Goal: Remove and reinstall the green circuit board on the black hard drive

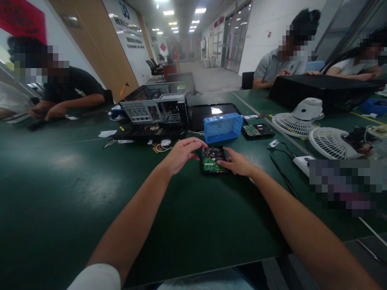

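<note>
Left hand, loosely spread, is at the far left corner of the hard drive; right hand touches the drive's right side, grip unclear.

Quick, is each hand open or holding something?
Left hand: open, fingertips at the far left corner of the drive.
Right hand: thumb and fingers on the drive's right side; whether it grips cannot be told.
</note>
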Tool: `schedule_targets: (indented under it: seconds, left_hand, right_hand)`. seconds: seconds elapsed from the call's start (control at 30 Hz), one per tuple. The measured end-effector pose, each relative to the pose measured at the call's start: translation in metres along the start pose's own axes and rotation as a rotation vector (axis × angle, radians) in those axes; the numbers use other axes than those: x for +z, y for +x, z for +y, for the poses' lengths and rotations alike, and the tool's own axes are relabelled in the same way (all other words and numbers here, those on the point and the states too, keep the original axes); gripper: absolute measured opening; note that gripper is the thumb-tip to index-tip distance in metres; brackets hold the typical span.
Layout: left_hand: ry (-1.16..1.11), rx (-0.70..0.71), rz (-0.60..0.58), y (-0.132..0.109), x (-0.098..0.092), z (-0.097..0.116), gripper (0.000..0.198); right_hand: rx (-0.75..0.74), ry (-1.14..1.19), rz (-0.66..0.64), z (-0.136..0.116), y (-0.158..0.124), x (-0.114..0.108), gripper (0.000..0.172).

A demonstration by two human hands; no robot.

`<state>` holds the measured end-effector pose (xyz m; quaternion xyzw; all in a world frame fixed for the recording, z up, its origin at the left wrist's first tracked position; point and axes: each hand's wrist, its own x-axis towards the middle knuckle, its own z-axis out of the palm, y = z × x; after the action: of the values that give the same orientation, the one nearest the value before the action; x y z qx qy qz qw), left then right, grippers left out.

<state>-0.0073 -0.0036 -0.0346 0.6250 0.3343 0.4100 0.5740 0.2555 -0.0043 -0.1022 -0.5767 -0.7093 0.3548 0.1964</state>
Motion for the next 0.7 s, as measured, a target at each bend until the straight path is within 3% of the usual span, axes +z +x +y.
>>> schedule_targets:
  seconds: [0.37, 0.7]
  left_hand:
    - [-0.132, -0.054, -0.032, -0.0011, 0.0053, -0.0012, 0.019]
    - [0.006, -0.044, -0.006, -0.0002, 0.0001, 0.0006, 0.026]
  right_hand:
    - [0.008, 0.003, 0.000, -0.0004, -0.0007, -0.0002, 0.087]
    - [-0.008, -0.023, 0.009, 0.0013, 0.0000, -0.0002, 0.086]
